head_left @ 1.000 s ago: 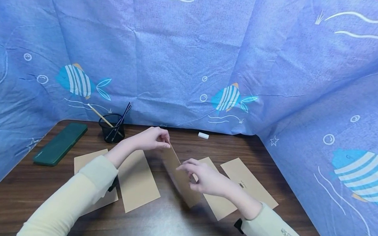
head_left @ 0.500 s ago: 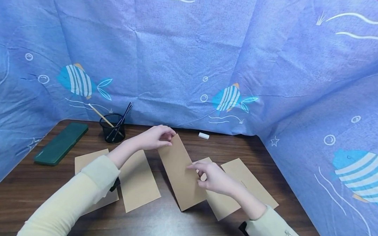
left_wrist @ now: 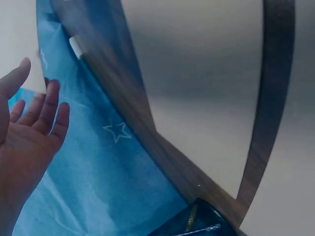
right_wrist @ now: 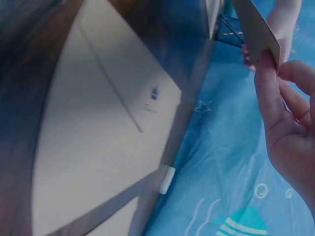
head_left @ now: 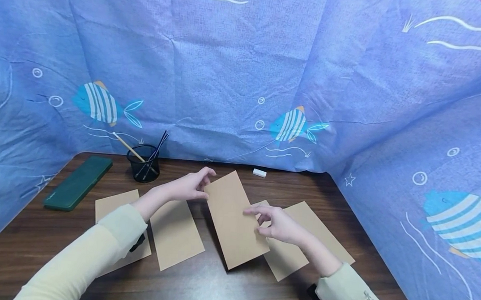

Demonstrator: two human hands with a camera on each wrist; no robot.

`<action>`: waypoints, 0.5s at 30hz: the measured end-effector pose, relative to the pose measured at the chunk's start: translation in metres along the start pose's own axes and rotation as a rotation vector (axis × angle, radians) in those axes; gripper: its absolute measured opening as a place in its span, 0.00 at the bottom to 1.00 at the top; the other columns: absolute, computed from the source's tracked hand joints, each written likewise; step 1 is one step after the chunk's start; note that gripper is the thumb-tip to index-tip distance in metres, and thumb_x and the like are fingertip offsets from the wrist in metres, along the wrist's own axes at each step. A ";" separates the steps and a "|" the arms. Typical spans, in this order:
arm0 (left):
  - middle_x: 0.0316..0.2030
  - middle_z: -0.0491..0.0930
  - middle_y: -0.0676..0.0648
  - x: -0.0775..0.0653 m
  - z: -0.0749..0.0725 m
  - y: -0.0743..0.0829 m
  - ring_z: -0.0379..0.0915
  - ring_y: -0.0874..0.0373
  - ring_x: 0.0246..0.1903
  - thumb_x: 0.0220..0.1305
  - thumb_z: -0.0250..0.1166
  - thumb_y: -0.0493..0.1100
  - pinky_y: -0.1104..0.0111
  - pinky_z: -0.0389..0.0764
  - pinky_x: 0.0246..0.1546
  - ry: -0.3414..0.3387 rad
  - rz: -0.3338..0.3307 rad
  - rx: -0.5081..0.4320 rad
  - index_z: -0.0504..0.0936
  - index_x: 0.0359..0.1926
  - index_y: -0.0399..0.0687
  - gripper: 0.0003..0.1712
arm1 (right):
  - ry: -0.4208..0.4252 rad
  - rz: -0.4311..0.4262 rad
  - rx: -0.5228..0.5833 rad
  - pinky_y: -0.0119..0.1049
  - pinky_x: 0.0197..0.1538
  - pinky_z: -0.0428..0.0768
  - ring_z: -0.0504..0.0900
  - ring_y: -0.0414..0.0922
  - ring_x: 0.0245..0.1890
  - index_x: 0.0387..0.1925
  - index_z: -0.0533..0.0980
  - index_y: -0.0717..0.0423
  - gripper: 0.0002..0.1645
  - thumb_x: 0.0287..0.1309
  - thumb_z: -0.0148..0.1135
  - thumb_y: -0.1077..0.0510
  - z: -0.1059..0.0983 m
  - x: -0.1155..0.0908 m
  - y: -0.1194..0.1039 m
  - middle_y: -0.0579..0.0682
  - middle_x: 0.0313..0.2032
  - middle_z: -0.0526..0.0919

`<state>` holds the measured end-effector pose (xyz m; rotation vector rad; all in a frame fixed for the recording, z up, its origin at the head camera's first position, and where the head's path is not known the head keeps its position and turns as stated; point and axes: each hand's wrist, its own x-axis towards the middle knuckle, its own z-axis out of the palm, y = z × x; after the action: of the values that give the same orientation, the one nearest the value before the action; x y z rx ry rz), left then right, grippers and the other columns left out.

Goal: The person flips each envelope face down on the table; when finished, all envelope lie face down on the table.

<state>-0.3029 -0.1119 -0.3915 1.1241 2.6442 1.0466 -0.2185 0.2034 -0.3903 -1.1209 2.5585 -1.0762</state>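
Observation:
A tan rectangular card [head_left: 231,225], plain on its visible face, stands tilted above the table at the middle of the head view. My right hand [head_left: 281,225] pinches its right edge between thumb and fingers; the right wrist view shows this pinch on the card [right_wrist: 258,34]. At the card's upper left corner is my left hand [head_left: 187,186]. Its fingers [left_wrist: 49,105] are spread and loosely bent in the left wrist view, with the thumb apart from them. Whether they touch the card is hard to tell.
Similar tan cards lie flat left [head_left: 176,236] and right [head_left: 321,229] of the raised one; one on the right bears a small dark mark [right_wrist: 154,93]. Behind are a black mesh pen cup [head_left: 143,166], a green case [head_left: 78,183], a white eraser [head_left: 259,172] and a blue fish-print curtain [head_left: 227,78].
The raised card has turned from nearly edge-on to show its broad face, shifting slightly right. My left hand has loosened from its top corner and drawn back left; my right hand has moved right.

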 end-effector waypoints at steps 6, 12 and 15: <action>0.32 0.73 0.48 -0.003 0.007 -0.009 0.70 0.58 0.29 0.51 0.72 0.38 0.68 0.73 0.34 0.015 0.038 0.041 0.64 0.59 0.41 0.36 | -0.034 0.030 0.066 0.32 0.40 0.79 0.83 0.43 0.36 0.57 0.74 0.59 0.29 0.50 0.63 0.71 0.011 0.003 0.013 0.55 0.56 0.77; 0.34 0.73 0.50 -0.008 0.016 -0.014 0.70 0.58 0.30 0.50 0.73 0.43 0.67 0.72 0.35 -0.030 0.031 0.105 0.68 0.56 0.48 0.33 | -0.048 0.052 0.087 0.30 0.38 0.78 0.80 0.39 0.31 0.56 0.74 0.59 0.31 0.46 0.63 0.74 0.024 0.006 0.022 0.55 0.55 0.78; 0.36 0.73 0.51 -0.011 0.021 -0.019 0.68 0.58 0.35 0.49 0.74 0.48 0.65 0.71 0.39 -0.038 0.029 0.174 0.70 0.55 0.50 0.33 | -0.054 0.060 0.052 0.29 0.39 0.77 0.79 0.36 0.30 0.56 0.74 0.58 0.32 0.45 0.64 0.72 0.029 0.007 0.025 0.53 0.54 0.79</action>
<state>-0.2998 -0.1165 -0.4212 1.2034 2.7412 0.8031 -0.2261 0.1937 -0.4273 -1.0397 2.4913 -1.0761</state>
